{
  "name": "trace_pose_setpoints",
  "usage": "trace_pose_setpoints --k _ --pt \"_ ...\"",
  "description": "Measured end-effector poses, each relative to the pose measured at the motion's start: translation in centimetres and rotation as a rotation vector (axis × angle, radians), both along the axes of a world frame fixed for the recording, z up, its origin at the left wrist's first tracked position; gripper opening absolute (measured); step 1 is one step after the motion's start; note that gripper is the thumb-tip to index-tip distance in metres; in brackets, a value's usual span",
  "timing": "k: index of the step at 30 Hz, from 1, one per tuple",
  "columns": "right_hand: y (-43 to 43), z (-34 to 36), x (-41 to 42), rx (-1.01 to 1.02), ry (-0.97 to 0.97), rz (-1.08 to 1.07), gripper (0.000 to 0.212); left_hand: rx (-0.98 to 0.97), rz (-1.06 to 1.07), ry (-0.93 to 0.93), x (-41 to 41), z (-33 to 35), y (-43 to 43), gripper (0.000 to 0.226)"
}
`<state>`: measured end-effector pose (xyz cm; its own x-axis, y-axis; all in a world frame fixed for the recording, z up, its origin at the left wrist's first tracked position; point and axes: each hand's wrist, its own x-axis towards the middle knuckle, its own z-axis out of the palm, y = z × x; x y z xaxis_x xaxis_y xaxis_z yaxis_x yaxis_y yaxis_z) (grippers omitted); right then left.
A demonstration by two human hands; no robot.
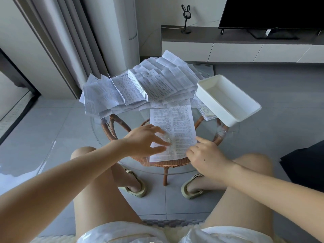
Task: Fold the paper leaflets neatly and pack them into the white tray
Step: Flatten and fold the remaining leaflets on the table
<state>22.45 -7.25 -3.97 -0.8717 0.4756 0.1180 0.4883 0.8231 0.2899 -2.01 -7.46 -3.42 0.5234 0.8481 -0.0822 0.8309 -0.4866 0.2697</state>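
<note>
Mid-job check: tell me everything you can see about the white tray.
The white tray is a rectangular, plastic-looking tub with rounded corners and nothing visible inside. It sits open side up at the right of the glass table, its left end lying over a few leaflets. Neither the left hand nor the right hand touches it.
</note>
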Motion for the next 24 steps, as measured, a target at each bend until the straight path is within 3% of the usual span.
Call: trace_pose_setpoints --k 4,7,10,13,16,20,24 --pt "-1.2 0.6 1.2 -0.142 0.187 0.084 0.022 0.118 0.002 0.009 -0.1 -0.6 1.2 0.032" --pt "-3.2 1.6 2.4 -0.354 0.254 0.06 0.016 0.073 -0.102 -0.029 -0.5 -1.6 0.3 0.039" --pt "-2.6 3.2 2.5 -0.674 0.422 -0.121 0.016 -0.02 -0.171 -0.011 -0.7 -2.1 -1.3 0.053" --pt "0.7 3.2 1.5 -0.856 0.538 -0.341 0.02 -0.097 -0.063 -0.08 -0.8 -2.3 -2.3 0.071" --pt "3.3 2.6 -0.4 -0.846 0.5 -0.453 0.017 -0.162 0.084 -0.203 -1.2 -2.3 -2.6 0.072" --pt "4.8 2.0 -1.8 -0.729 0.424 -0.501 0.015 0.068 -0.109 -0.19 -1.7 -2.3 -2.7 0.011" --pt "5.6 1.9 -1.5 -0.647 0.405 -0.542 0.014 0.124 -0.148 -0.333 -3.1 -3.3 -3.0 0.026"
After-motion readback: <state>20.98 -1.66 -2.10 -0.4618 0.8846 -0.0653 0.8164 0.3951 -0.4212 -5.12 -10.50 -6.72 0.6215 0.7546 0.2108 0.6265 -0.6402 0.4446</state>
